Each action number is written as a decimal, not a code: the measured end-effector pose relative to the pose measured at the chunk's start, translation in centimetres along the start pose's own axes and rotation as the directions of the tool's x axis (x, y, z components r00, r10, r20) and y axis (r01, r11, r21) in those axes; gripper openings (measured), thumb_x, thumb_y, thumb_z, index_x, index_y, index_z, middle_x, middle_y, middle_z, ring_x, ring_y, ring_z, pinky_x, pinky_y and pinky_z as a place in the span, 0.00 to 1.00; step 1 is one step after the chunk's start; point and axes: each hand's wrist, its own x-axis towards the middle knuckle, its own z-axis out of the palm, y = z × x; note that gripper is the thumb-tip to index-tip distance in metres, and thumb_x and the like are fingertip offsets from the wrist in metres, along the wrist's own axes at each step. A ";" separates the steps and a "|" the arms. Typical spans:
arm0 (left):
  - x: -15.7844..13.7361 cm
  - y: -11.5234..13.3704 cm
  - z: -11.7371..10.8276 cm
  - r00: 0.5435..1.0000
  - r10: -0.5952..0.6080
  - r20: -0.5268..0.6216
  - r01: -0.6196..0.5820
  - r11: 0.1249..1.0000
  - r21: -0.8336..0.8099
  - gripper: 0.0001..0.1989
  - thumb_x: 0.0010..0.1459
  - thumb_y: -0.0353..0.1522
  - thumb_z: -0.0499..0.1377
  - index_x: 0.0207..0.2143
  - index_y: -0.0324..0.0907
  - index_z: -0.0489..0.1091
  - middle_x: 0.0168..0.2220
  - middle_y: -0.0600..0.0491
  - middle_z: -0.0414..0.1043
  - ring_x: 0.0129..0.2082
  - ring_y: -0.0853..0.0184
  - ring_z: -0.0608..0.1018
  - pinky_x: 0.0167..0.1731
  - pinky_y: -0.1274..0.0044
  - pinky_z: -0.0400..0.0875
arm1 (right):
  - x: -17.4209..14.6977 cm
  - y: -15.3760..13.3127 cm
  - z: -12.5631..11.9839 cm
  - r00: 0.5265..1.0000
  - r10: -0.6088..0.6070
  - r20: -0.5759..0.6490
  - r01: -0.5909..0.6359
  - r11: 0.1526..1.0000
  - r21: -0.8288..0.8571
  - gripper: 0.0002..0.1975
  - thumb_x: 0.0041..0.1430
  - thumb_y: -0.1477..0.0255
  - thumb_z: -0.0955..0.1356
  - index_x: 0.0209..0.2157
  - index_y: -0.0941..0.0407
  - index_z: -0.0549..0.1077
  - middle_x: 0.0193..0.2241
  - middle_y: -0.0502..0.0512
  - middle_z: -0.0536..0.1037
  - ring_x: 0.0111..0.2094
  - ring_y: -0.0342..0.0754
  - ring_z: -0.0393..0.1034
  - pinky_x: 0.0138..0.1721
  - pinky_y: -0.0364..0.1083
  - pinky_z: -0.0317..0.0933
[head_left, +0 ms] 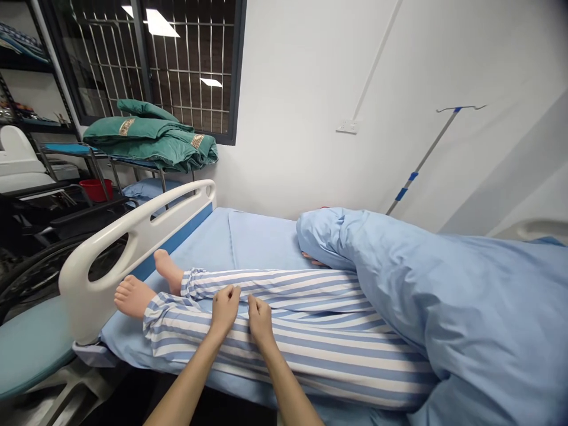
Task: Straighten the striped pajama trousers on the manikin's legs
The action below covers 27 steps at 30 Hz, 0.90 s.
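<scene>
Over the trousers (337,349), I have my left hand (225,309) and right hand (260,318) curled into fists, side by side; whether they grip anything, I can't tell.

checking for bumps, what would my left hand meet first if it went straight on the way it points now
Most likely the far striped trouser leg, which shows just past your left hand. Depth is unclear, though: if the fist is high enough, it may pass over.

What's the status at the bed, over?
Left hand, right hand: both closed above striped trousers, contact unclear. Bare feet exposed. Blue quilt covers the trousers' upper end.
</scene>
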 end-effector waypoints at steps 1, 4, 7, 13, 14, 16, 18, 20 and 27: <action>0.0 1.1 0.5 1.000 -0.006 -0.001 0.006 0.995 -0.100 0.19 0.53 0.40 0.48 0.15 0.42 0.49 0.15 0.60 0.48 0.19 0.74 0.56 0.22 0.80 0.50 | 0.1 0.1 -0.1 1.000 0.005 0.000 -0.005 0.999 0.037 0.22 0.57 0.58 0.56 0.15 0.55 0.51 0.14 0.46 0.53 0.20 0.40 0.48 0.23 0.42 0.42; -0.3 2.9 2.1 0.999 -0.052 -0.006 0.047 0.943 -0.330 0.19 0.53 0.42 0.49 0.15 0.43 0.49 0.15 0.61 0.48 0.18 0.75 0.55 0.20 0.80 0.52 | 0.3 0.4 -0.2 0.999 0.040 -0.020 -0.036 0.987 0.159 0.21 0.57 0.58 0.56 0.16 0.55 0.53 0.14 0.45 0.54 0.20 0.40 0.48 0.22 0.41 0.44; -1.4 1.8 3.8 0.997 -0.073 -0.030 0.061 0.955 -0.289 0.18 0.52 0.40 0.49 0.15 0.42 0.52 0.14 0.60 0.53 0.18 0.74 0.58 0.21 0.80 0.53 | 0.3 0.4 -0.4 0.997 0.056 -0.047 -0.044 0.972 0.231 0.20 0.56 0.59 0.58 0.16 0.56 0.57 0.15 0.46 0.58 0.20 0.40 0.50 0.21 0.41 0.47; -2.8 -1.1 4.9 1.000 0.016 0.013 -0.017 0.992 0.129 0.17 0.57 0.36 0.45 0.18 0.41 0.61 0.20 0.53 0.68 0.23 0.70 0.67 0.27 0.79 0.55 | 0.3 0.3 -0.3 0.991 0.116 -0.066 -0.091 0.951 0.296 0.20 0.54 0.58 0.59 0.16 0.56 0.56 0.15 0.46 0.59 0.20 0.40 0.51 0.21 0.41 0.49; -2.8 -1.1 4.9 1.000 0.010 0.023 -0.014 0.987 0.158 0.17 0.58 0.36 0.45 0.18 0.41 0.61 0.20 0.53 0.69 0.24 0.70 0.67 0.28 0.79 0.55 | 0.4 0.3 -0.4 0.991 0.120 -0.064 -0.097 0.953 0.286 0.20 0.54 0.57 0.59 0.16 0.56 0.57 0.15 0.46 0.59 0.20 0.40 0.51 0.21 0.41 0.50; -2.7 -1.0 4.9 0.999 0.008 0.036 -0.016 0.975 0.221 0.17 0.58 0.35 0.45 0.19 0.41 0.63 0.22 0.52 0.70 0.25 0.70 0.68 0.28 0.79 0.55 | 0.6 0.2 -1.0 0.993 0.112 -0.044 -0.098 0.966 0.241 0.20 0.54 0.57 0.58 0.16 0.56 0.57 0.15 0.47 0.60 0.20 0.41 0.52 0.21 0.41 0.49; -2.7 -0.8 5.0 0.998 0.027 0.059 -0.043 0.953 0.299 0.16 0.58 0.34 0.46 0.20 0.41 0.64 0.23 0.52 0.72 0.25 0.70 0.69 0.28 0.79 0.54 | 0.8 -0.3 -2.2 0.998 0.065 -0.005 -0.063 0.987 0.147 0.21 0.55 0.58 0.58 0.15 0.56 0.57 0.14 0.47 0.59 0.19 0.41 0.51 0.21 0.41 0.48; -2.8 -0.7 5.1 0.995 0.044 0.086 -0.073 0.924 0.376 0.15 0.58 0.33 0.47 0.21 0.41 0.66 0.24 0.52 0.72 0.25 0.70 0.68 0.28 0.78 0.52 | 0.6 -1.0 -4.0 1.000 -0.011 0.019 0.011 0.999 0.031 0.22 0.56 0.59 0.58 0.14 0.56 0.56 0.13 0.46 0.58 0.19 0.40 0.50 0.21 0.41 0.45; -3.2 -0.6 5.4 0.994 0.047 0.096 -0.086 0.886 0.455 0.15 0.57 0.34 0.47 0.19 0.42 0.61 0.20 0.55 0.68 0.24 0.70 0.66 0.27 0.78 0.49 | -1.8 0.2 -8.3 0.998 -0.066 -0.002 0.065 0.992 -0.109 0.22 0.60 0.61 0.56 0.16 0.56 0.54 0.14 0.46 0.55 0.20 0.40 0.50 0.23 0.42 0.41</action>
